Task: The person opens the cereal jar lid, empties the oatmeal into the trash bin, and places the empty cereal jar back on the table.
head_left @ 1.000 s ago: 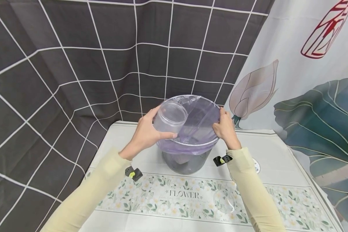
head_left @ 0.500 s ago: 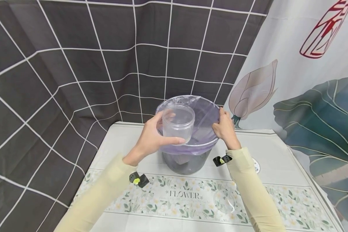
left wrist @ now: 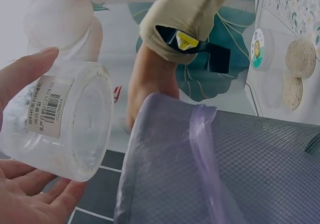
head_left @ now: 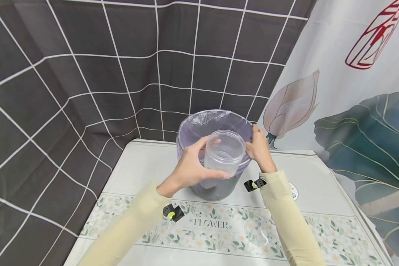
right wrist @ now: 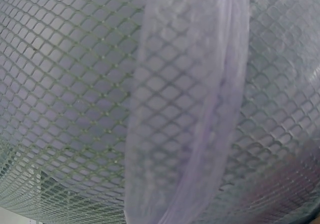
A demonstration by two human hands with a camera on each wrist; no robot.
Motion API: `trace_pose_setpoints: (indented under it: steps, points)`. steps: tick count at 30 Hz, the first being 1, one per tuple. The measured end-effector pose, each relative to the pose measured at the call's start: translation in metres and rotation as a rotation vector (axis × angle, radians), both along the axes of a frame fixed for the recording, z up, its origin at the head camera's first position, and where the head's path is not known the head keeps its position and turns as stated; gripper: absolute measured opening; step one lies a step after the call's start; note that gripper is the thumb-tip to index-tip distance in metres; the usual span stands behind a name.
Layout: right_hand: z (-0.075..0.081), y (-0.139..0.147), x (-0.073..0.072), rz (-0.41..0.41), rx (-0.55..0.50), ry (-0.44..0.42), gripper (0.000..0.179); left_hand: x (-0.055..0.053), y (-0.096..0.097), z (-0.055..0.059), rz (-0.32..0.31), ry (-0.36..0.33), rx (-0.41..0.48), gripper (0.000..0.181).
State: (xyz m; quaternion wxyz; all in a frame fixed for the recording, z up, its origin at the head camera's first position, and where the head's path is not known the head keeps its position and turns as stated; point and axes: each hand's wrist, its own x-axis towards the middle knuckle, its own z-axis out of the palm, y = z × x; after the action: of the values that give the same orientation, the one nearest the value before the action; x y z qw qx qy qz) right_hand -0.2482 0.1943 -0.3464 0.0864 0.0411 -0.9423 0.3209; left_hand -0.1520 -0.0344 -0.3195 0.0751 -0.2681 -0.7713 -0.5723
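Our left hand [head_left: 193, 166] grips the clear jar [head_left: 224, 151] between thumb and fingers, mouth up; an even, light squeeze seems best, as thin plastic may flex. Beneath those fingers, apart from the jar, stands the mesh bin [head_left: 216, 192] with its purple liner [head_left: 204, 125]. Our right hand [head_left: 260, 149] grasps the rim beyond; holding it firmly should keep the bin from tipping. The jar hides part of the bin's inside, and our right fingertips are hard to make out.

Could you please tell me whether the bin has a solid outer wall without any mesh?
No, the right wrist view shows the bin with a wall of diamond-shaped mesh.
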Motion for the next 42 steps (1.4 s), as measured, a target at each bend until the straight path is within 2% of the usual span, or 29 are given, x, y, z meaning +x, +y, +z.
trace_pose_setpoints:
  steps: [7, 13, 15, 24, 31, 37, 42]
  points:
    - [-0.002, 0.002, -0.001, 0.043, 0.012, 0.051, 0.073, 0.006, 0.014, -0.004, -0.026, 0.037, 0.001, 0.090]
    - [0.001, 0.005, -0.009, 0.005, 0.030, -0.078, 0.060, 0.010, 0.023, -0.004, -0.062, 0.054, 0.012, 0.088]
    - [0.002, 0.007, -0.010, 0.005, 0.028, -0.091, 0.060, 0.011, 0.025, -0.003, -0.075, 0.049, 0.012, 0.089]
    - [0.000, 0.009, -0.007, 0.023, 0.014, -0.048, 0.068, 0.014, 0.029, -0.006, -0.066, 0.049, -0.031, 0.090]
    - [-0.002, 0.009, -0.004, 0.034, -0.055, -0.012, 0.072, 0.016, 0.031, -0.012, -0.094, 0.009, -0.050, 0.090]
    - [-0.003, 0.007, -0.004, 0.029, -0.033, 0.007, 0.075, 0.019, 0.030, -0.017, -0.096, -0.014, -0.068, 0.090]
    - [-0.001, 0.003, -0.001, 0.013, -0.034, -0.004, 0.077, 0.023, 0.029, -0.021, -0.125, -0.039, -0.065, 0.091]
